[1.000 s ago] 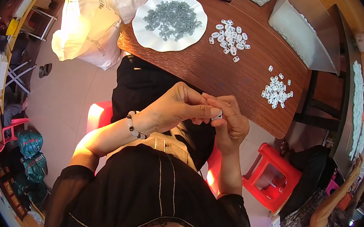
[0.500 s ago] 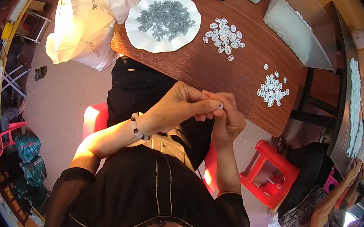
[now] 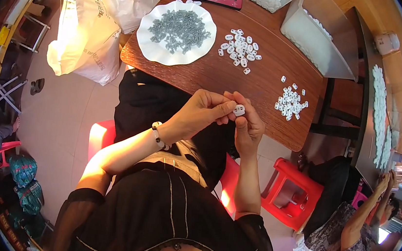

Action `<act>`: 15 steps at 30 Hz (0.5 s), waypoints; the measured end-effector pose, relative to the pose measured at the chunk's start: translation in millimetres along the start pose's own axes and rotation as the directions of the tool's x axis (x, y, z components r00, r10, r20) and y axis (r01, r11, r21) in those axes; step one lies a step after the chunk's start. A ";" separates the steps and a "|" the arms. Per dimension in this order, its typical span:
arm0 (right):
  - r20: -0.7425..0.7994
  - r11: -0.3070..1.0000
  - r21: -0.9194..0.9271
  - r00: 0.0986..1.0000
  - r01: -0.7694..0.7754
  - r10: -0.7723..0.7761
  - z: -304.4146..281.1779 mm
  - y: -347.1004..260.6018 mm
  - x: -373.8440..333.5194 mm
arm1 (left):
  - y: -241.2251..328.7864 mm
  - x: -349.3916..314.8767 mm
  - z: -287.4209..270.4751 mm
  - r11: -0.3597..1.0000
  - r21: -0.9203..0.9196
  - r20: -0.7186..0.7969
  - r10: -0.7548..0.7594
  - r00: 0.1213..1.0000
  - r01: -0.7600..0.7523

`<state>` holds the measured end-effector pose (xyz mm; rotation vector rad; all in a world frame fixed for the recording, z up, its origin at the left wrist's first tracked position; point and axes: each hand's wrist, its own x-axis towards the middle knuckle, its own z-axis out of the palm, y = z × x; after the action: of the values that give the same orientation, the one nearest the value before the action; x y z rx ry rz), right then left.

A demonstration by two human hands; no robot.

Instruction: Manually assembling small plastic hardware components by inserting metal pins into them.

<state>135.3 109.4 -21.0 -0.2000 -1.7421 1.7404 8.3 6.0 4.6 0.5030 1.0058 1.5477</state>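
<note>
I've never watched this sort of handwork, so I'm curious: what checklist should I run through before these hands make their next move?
1. White piece in sight: ok, at the fingertips where the left hand and right hand meet; the white piece shows dark marks.
2. Firm grip: cannot tell; fingers hide the contact.
3. Hands apart: not ok, they are together.
4. Grey pieces contained: ok, inside the white plate.
5. Piles separate: ok, the left pile and right pile lie apart on the table.
</note>
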 end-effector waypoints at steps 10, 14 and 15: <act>-0.057 0.992 0.094 0.995 -0.080 0.086 -4.9 4.3 -1.7 | -3.2 9.8 2.3 0.999 -0.018 0.017 0.044 0.999 -0.044; -0.117 0.985 0.140 0.986 -0.103 0.119 -6.2 3.6 -0.9 | -6.4 15.9 3.5 0.997 -0.019 0.041 0.070 0.997 -0.069; -0.118 0.986 0.135 0.986 -0.102 0.119 -6.3 3.2 -0.8 | -6.0 16.2 3.5 0.997 -0.022 0.045 0.071 0.996 -0.070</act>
<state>138.3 114.6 -25.0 -0.3484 -1.5488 1.8707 10.5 22.2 -1.9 0.5622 0.9449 1.6003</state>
